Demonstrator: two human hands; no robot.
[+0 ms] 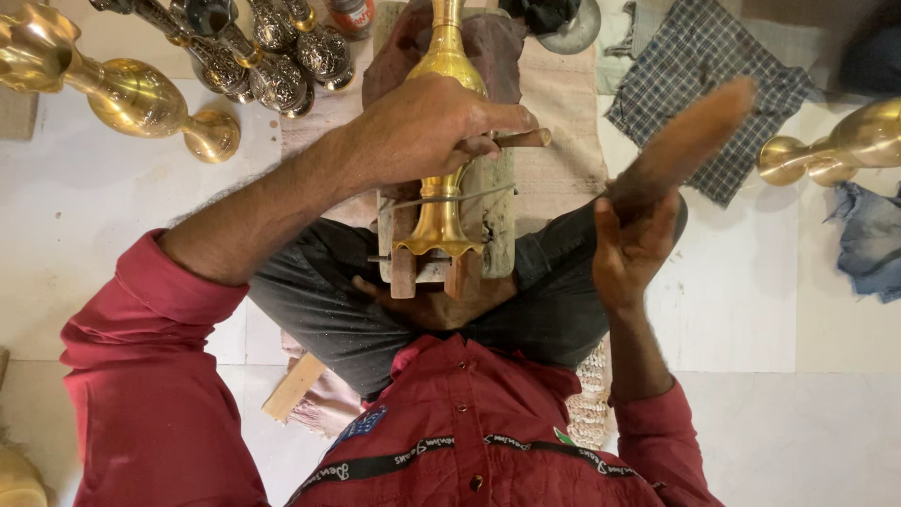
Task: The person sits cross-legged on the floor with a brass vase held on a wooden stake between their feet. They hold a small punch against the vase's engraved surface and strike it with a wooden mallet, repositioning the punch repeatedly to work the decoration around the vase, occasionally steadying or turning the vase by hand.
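1. The pale tiled floor (798, 310) fills the frame, and I sit on it in a red shirt and dark trousers, looking straight down
2. A beige mat (563, 122) runs up the centre of the frame; a checked cloth (694, 66) lies at upper right, and a blue rag (868, 235) at the right edge
3. A wooden block (497, 211) rests at centre, just above my knees, with a brass vase (443, 141) lying along it, foot toward me, a thin wire crossing its stem
4. A finished brass vase (103, 84) lies at upper left, another (835, 145) at right, and dark engraved vases (272, 56) cluster at top centre-left
5. My left hand (427, 127), at centre, presses down on the vase body, fingers curled shut around a thin chisel (521, 139)
6. My right hand (631, 246), right of centre, is clamped on the handle of a wooden mallet (680, 141), raised and blurred, well apart from the vase
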